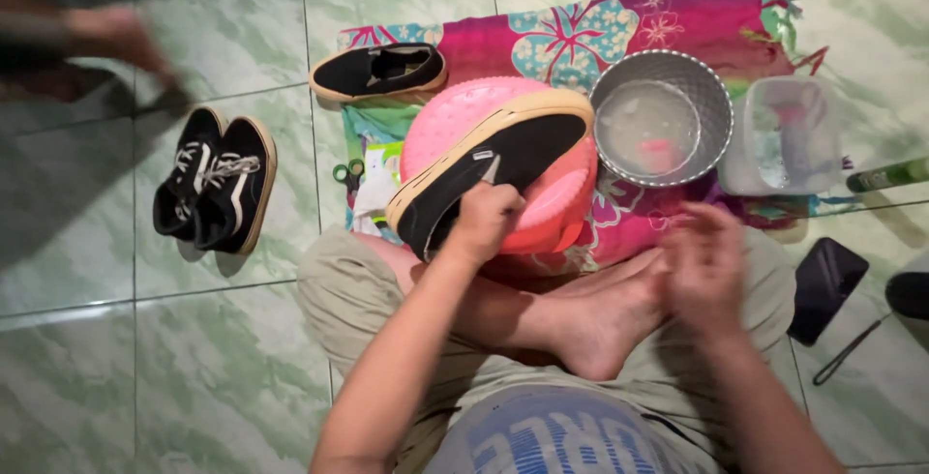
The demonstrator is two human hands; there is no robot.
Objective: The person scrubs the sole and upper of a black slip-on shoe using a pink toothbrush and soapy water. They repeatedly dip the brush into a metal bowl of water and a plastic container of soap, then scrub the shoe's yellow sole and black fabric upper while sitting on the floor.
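The patterned pink cloth (677, 10) serves as landmark. On its right half stands a round metal basin (711, 97) of water, with a clear plastic container (823, 116) just right of that. At the cloth's upper left corner lies a single black slip-on shoe (379, 73) — a pair of black laced sneakers (215, 182) sits well left, on the green tiles (77, 358). Green-handled scissors (348, 174) lie at its left edge. Off its lower right corner — a dark phone (825, 285).

Left hand (487, 218): grips black slip-on shoe (489, 160) with tan sole, resting on pink basin (455, 116). Right hand (704, 261): blurred, empty, above bare foot (605, 324). Nearby: metal bowl (711, 111), clear container (779, 135), second slip-on (379, 72), laced black pair (215, 182), patterned cloth (677, 14), green tiled floor (77, 271).
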